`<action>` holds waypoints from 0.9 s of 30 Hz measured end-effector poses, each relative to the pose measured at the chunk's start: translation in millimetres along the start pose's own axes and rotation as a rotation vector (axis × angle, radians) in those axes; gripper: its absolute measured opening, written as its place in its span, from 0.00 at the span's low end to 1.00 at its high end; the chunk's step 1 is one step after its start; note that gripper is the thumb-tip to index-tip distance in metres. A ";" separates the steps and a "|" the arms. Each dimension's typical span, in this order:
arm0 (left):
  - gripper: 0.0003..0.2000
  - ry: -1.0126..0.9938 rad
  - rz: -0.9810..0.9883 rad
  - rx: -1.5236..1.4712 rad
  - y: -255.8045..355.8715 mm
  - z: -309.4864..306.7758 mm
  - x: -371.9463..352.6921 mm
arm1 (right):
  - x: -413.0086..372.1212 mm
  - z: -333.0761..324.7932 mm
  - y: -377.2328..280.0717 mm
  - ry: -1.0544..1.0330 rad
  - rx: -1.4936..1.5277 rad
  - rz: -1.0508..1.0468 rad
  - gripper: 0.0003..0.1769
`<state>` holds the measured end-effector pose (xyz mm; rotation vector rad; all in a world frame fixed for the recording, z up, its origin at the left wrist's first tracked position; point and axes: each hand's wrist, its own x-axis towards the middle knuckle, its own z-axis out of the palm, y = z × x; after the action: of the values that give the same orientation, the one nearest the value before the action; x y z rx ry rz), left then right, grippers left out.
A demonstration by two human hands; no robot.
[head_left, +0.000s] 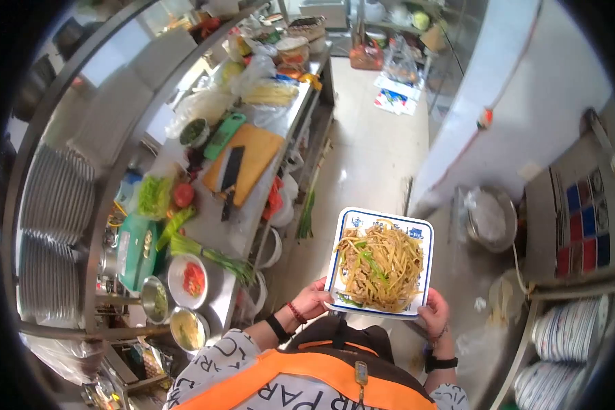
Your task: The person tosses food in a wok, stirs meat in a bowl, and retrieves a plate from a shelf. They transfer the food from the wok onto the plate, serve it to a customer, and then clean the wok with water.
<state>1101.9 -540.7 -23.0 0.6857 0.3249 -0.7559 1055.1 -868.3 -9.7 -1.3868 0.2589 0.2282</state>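
Plate (381, 217) of stir-fried strips is held level in front of the chest, above the floor, just right of the counter (236, 229). L hand (313, 299) & R hand (435, 313) are closed on its near corners, elbows bent.

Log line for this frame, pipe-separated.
left hand: grips plate at near-left corner | right hand: grips near-right corner | plate: rectangular, held level, heaped with stir-fried strips | left side: counter, cutting board, cleaver

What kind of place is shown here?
Probably a restaurant kitchen: a steel counter with an orange cutting board and black cleaver, stacked white plates, and a blue-rimmed rectangular plate of stir-fry.
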 end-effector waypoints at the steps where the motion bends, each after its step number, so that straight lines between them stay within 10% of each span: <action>1: 0.27 0.003 0.018 -0.022 20.0 2.1 13.9 | 25.2 5.0 -17.4 -0.028 -0.004 -0.041 0.26; 11: 0.27 0.152 0.313 -0.158 195.7 44.3 164.6 | 353.7 -6.3 -70.0 0.413 0.422 0.121 0.05; 18: 0.27 0.215 0.470 -0.295 299.9 64.3 247.9 | 556.9 67.3 -146.6 0.272 0.393 0.062 0.03; 20: 0.28 0.204 0.474 -0.291 323.4 62.6 278.4 | 631.8 46.9 -88.8 0.084 -0.420 -0.405 0.06; 23: 0.28 0.255 0.475 -0.294 366.2 67.6 331.2 | 698.1 36.5 -54.7 0.143 0.426 0.148 0.09; 27: 0.26 0.101 0.421 -0.274 429.3 39.7 444.6 | 724.2 28.5 -152.1 0.108 0.145 0.298 0.11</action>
<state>1720.4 -571.6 -23.3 0.5088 0.3542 -0.2694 1791.4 -860.9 -88.9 -1.2153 0.5628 0.3747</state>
